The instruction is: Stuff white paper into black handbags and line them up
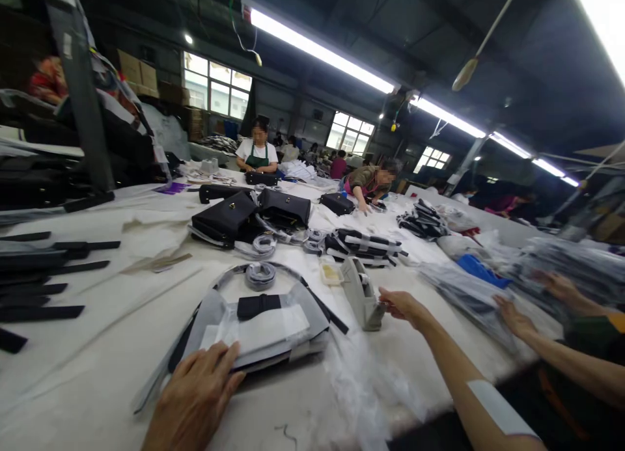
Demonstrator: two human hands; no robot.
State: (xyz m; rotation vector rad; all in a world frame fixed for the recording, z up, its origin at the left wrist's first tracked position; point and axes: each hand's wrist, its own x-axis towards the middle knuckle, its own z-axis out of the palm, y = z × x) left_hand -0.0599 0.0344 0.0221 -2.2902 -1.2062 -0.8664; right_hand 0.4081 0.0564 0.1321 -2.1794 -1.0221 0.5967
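My left hand (198,392) lies on the near left edge of a handbag (312,343) wrapped in pale sheeting, its fingers stretched out. On top of the bag are a white paper sheet (278,327) and a folded black piece (258,306). A coiled, wrapped strap (260,275) lies at the far side, inside the curve of the handle. My right hand (405,308) is at the cutting end of a grey tape dispenser (359,295), finger and thumb pinched together. What is between them is too small to make out.
Black handbags (227,218) and wrapped straps (315,241) lie beyond. Black strips (43,313) are at the left. At the right, a co-worker's hands (515,317) rest near plastic-wrapped goods (463,301). A small tray (332,273) sits beside the dispenser; clear plastic (361,379) lies in front.
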